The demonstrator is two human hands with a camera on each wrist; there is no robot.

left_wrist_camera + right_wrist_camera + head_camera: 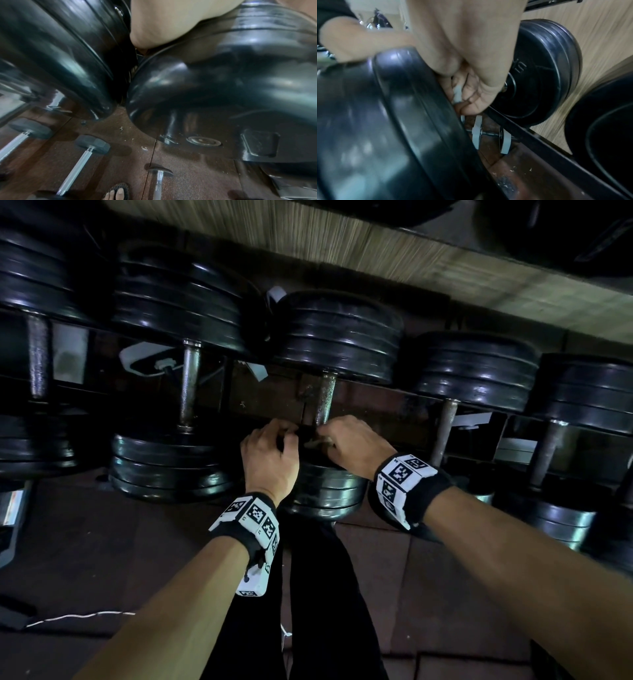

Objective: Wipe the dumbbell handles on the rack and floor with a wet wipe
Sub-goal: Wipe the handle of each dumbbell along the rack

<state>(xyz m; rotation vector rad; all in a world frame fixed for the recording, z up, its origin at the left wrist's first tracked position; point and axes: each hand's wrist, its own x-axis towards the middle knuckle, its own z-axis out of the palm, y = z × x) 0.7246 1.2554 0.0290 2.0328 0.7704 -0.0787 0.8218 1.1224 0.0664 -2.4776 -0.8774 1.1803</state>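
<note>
Black plate dumbbells lie in a row on a low rack. My two hands meet at the near end of the middle dumbbell's rusty handle (323, 398), just above its near plates (325, 491). My right hand (346, 443) pinches a crumpled grey wet wipe (317, 444) against the handle. The right wrist view shows the wipe (458, 94) tucked in that hand's curled fingers (471, 94), beside a plate edge. My left hand (270, 453) curls its fingers at the handle from the left. The left wrist view shows only its palm (171, 20) between plates.
More dumbbells flank this one, with handles at the left (188, 385) and right (445, 429). A wood-grain wall (376, 251) stands behind the rack. Small hex dumbbells (80, 166) lie on the brown floor near a sandalled foot (116, 192). A small grey dumbbell (488, 134) sits under the rack.
</note>
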